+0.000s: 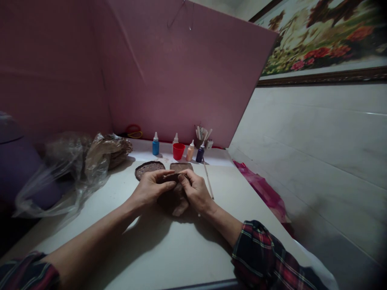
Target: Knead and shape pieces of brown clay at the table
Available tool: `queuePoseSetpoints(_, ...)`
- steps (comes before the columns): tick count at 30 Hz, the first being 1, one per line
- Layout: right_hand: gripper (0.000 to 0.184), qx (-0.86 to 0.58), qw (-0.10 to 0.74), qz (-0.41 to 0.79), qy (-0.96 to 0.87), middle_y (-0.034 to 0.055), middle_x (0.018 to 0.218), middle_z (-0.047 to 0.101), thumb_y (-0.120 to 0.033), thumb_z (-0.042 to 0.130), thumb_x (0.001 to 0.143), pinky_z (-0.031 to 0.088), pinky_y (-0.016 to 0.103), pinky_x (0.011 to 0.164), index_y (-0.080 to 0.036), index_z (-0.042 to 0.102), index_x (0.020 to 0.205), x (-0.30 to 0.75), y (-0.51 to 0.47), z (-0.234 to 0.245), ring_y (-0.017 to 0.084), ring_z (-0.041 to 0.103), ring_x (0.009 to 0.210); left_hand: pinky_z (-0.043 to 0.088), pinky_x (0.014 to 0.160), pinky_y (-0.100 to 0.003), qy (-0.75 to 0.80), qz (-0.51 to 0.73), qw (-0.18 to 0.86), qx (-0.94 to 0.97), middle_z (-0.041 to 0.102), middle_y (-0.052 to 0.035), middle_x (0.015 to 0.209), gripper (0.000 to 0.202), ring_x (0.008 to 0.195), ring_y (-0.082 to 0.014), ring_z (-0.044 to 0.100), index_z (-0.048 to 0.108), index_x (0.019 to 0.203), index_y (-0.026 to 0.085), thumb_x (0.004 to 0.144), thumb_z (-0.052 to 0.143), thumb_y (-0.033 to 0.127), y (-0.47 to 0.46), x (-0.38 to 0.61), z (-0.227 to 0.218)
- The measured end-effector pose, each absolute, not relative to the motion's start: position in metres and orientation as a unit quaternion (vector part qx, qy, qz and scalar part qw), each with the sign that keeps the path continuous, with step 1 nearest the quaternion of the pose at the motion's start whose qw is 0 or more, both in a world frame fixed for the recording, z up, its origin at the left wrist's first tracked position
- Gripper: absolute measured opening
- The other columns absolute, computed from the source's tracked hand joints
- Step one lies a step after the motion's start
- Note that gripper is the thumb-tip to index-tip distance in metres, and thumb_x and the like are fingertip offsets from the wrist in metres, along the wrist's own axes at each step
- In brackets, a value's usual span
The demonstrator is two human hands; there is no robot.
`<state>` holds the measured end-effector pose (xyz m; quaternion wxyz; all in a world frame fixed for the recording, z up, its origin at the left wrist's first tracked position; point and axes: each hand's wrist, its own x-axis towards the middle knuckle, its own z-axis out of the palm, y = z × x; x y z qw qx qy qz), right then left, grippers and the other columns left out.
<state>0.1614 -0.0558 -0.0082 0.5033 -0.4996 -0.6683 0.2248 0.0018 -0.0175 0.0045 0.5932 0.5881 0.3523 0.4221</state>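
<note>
Between my two hands is a brown clay piece (169,199), round in outline and resting on the white table. My left hand (155,186) pinches its far rim, thumb on the near side and fingers beyond. Close beside it, my right hand (195,187) grips the same rim with thumb and fingers. A paler patch shows on the clay's lower right. Just behind my left hand lies a flat oval clay dish (148,167) with a raised, dotted edge. Beyond my right hand lies a flat brown slab (181,166), partly hidden by my fingers.
At the back stand a blue bottle (155,146), a red cup (178,151), a peach bottle (190,152), a dark purple bottle (200,154) and a holder of tools (203,135). A thin stick (208,179) lies right. Clear plastic with wrapped clay (110,151) sits left.
</note>
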Motion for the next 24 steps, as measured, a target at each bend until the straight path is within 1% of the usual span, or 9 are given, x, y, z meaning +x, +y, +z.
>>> queuePoseSetpoints(1, 0.025, -0.503, 0.507, 0.225, -0.663, 0.0038, 0.089, 0.064, -0.040, 0.048, 0.091, 0.044, 0.027, 0.071, -0.017, 0.058, 0.099, 0.162, -0.055, -0.008, 0.016, 0.060, 0.079, 0.048, 0.066, -0.025, 0.356, 0.421, 0.599, 0.581, 0.073, -0.0028, 0.079, 0.034, 0.069, -0.0152, 0.063, 0.073, 0.087, 0.014, 0.056, 0.080, 0.026, -0.017, 0.001, 0.004)
queuePoseSetpoints(3, 0.031, -0.514, 0.515, 0.231, -0.646, 0.0065, 0.096, 0.065, -0.044, 0.049, 0.090, 0.045, 0.029, 0.075, -0.017, 0.055, 0.104, 0.163, -0.054, -0.008, 0.017, 0.062, 0.083, 0.045, 0.058, -0.023, 0.370, 0.422, 0.604, 0.566, 0.069, -0.0007, 0.067, 0.026, 0.059, -0.0125, 0.059, 0.071, 0.078, 0.013, 0.057, 0.079, 0.027, -0.016, -0.001, 0.004)
queuePoseSetpoints(6, 0.036, -0.525, 0.518, 0.261, -0.623, 0.0068, 0.089, 0.066, -0.049, 0.050, 0.088, 0.047, 0.029, 0.070, -0.017, 0.056, 0.101, 0.164, -0.051, -0.012, 0.018, 0.062, 0.078, 0.040, 0.050, -0.021, 0.372, 0.457, 0.609, 0.531, 0.063, 0.0021, 0.060, 0.025, 0.051, -0.0099, 0.054, 0.066, 0.073, 0.013, 0.058, 0.079, 0.028, -0.014, -0.004, 0.003)
queuePoseSetpoints(9, 0.033, -0.514, 0.533, 0.285, -0.609, 0.0043, 0.080, 0.065, -0.047, 0.057, 0.084, 0.047, 0.028, 0.065, -0.017, 0.059, 0.095, 0.163, -0.047, -0.016, 0.017, 0.060, 0.071, 0.040, 0.051, -0.021, 0.359, 0.475, 0.624, 0.506, 0.061, 0.0032, 0.061, 0.028, 0.052, -0.0091, 0.053, 0.062, 0.077, 0.013, 0.058, 0.078, 0.025, -0.015, -0.004, 0.005)
queuePoseSetpoints(12, 0.025, -0.493, 0.561, 0.292, -0.598, 0.0041, 0.084, 0.066, -0.040, 0.060, 0.081, 0.048, 0.029, 0.071, -0.017, 0.062, 0.092, 0.163, -0.046, -0.014, 0.017, 0.060, 0.077, 0.042, 0.053, -0.022, 0.347, 0.456, 0.637, 0.516, 0.063, 0.0022, 0.067, 0.030, 0.055, -0.0105, 0.056, 0.061, 0.082, 0.013, 0.058, 0.077, 0.023, -0.017, -0.004, 0.008)
queuePoseSetpoints(15, 0.022, -0.476, 0.563, 0.323, -0.594, 0.0033, 0.084, 0.066, -0.036, 0.061, 0.081, 0.048, 0.028, 0.072, -0.017, 0.064, 0.091, 0.161, -0.049, -0.010, 0.017, 0.060, 0.077, 0.046, 0.062, -0.024, 0.328, 0.441, 0.631, 0.547, 0.066, -0.0004, 0.077, 0.034, 0.066, -0.0135, 0.060, 0.063, 0.087, 0.014, 0.058, 0.078, 0.023, -0.017, -0.003, 0.008)
queuePoseSetpoints(17, 0.020, -0.471, 0.553, 0.328, -0.603, 0.0022, 0.081, 0.066, -0.034, 0.061, 0.080, 0.047, 0.027, 0.070, -0.017, 0.065, 0.090, 0.160, -0.051, -0.009, 0.016, 0.059, 0.075, 0.045, 0.061, -0.024, 0.342, 0.425, 0.612, 0.573, 0.066, -0.0007, 0.074, 0.031, 0.065, -0.0137, 0.060, 0.064, 0.083, 0.013, 0.058, 0.078, 0.024, -0.017, -0.003, 0.005)
queuePoseSetpoints(20, 0.017, -0.472, 0.541, 0.305, -0.626, 0.0009, 0.079, 0.065, -0.033, 0.061, 0.081, 0.046, 0.026, 0.068, -0.018, 0.065, 0.087, 0.160, -0.054, -0.010, 0.015, 0.059, 0.074, 0.043, 0.055, -0.023, 0.371, 0.410, 0.585, 0.593, 0.062, 0.0018, 0.063, 0.022, 0.056, -0.0117, 0.056, 0.064, 0.072, 0.012, 0.059, 0.076, 0.024, -0.016, -0.002, 0.001)
queuePoseSetpoints(24, 0.018, -0.477, 0.529, 0.274, -0.647, 0.0010, 0.079, 0.064, -0.035, 0.057, 0.085, 0.046, 0.026, 0.068, -0.018, 0.064, 0.089, 0.159, -0.056, -0.012, 0.015, 0.059, 0.075, 0.043, 0.054, -0.022, 0.381, 0.425, 0.578, 0.583, 0.061, 0.0031, 0.061, 0.019, 0.054, -0.0111, 0.055, 0.064, 0.071, 0.013, 0.058, 0.075, 0.021, -0.018, -0.001, 0.001)
